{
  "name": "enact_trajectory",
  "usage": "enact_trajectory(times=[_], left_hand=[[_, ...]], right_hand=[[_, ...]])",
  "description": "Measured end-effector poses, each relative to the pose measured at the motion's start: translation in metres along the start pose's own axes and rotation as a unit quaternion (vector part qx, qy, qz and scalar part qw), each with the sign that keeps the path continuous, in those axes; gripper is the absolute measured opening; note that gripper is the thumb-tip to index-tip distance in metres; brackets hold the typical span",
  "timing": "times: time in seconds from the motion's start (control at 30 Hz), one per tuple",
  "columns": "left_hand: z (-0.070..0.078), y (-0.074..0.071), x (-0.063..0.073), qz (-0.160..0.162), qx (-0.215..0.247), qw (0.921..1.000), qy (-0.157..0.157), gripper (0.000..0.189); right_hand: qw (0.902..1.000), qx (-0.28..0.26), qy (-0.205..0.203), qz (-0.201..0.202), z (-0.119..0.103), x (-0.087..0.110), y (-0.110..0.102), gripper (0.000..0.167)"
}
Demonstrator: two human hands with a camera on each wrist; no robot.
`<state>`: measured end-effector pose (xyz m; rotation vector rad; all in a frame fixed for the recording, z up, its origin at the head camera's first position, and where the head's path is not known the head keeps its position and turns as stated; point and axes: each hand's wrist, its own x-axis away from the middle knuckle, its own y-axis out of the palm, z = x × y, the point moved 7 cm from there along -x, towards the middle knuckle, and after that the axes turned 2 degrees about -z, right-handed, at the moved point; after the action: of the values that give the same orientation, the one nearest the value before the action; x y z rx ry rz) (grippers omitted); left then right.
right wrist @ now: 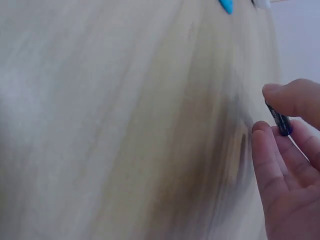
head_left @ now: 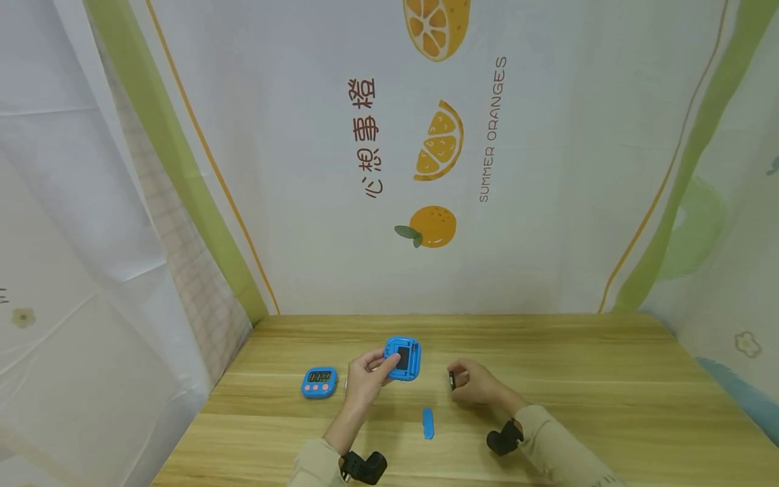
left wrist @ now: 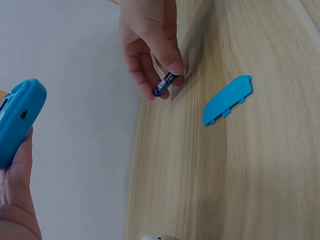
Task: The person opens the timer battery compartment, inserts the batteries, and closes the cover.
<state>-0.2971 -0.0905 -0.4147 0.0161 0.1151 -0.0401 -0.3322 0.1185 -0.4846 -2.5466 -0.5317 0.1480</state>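
My left hand [head_left: 365, 382] grips a blue digital timer [head_left: 413, 368] above the table, its back turned up and the battery slot uncovered. In the left wrist view only the edge of this timer [left wrist: 21, 117] shows. To the right, my right hand [head_left: 477, 383] pinches a small dark battery [left wrist: 165, 84] between thumb and fingers, off the tabletop. The right wrist view shows the same battery [right wrist: 281, 120] at the fingertips. A blue battery cover [head_left: 429, 423] lies on the table between the two hands.
A second blue timer [head_left: 319, 383] with pink buttons lies face up left of my left hand. A small white object [left wrist: 151, 238], mostly cut off, shows at the bottom of the left wrist view. A printed curtain [head_left: 523, 270] hangs behind the wooden table [head_left: 578, 338].
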Motion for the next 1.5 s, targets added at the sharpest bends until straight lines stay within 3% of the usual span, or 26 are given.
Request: enact_trajectory(times=[0.17, 0.33, 0.47, 0.77, 0.97, 1.23, 1.5], left_hand=[[0.001, 0.0, 0.001, -0.001, 0.0, 1.0, 0.004, 0.044], [0.0, -0.001, 0.0, 0.002, -0.001, 1.0, 0.007, 0.044], [-0.001, -0.001, 0.0, 0.001, 0.001, 1.0, 0.006, 0.044], [-0.002, -0.002, 0.001, 0.001, 0.006, 1.0, -0.003, 0.045], [-0.001, -0.003, 0.001, 0.002, 0.007, 1.0, 0.001, 0.046], [0.002, -0.006, 0.004, 0.014, -0.001, 0.9999, -0.008, 0.045], [0.002, -0.007, 0.004, 0.014, 0.006, 0.9999, -0.007, 0.044]], right_hand=[[0.998, -0.034, -0.05, -0.018, -0.009, 0.001, 0.0, 0.047], [0.9955, -0.049, -0.078, -0.02, -0.021, 0.003, 0.001, 0.038], [0.9958, -0.053, -0.074, -0.004, -0.027, 0.003, 0.001, 0.033], [0.9893, -0.141, -0.039, 0.01, -0.028, 0.0, 0.006, 0.032], [0.9855, -0.165, -0.037, 0.018, -0.033, 0.0, 0.007, 0.029], [0.9884, -0.135, -0.064, 0.025, -0.052, 0.002, 0.001, 0.027], [0.9869, -0.129, -0.093, 0.031, -0.093, 0.013, -0.005, 0.02]])
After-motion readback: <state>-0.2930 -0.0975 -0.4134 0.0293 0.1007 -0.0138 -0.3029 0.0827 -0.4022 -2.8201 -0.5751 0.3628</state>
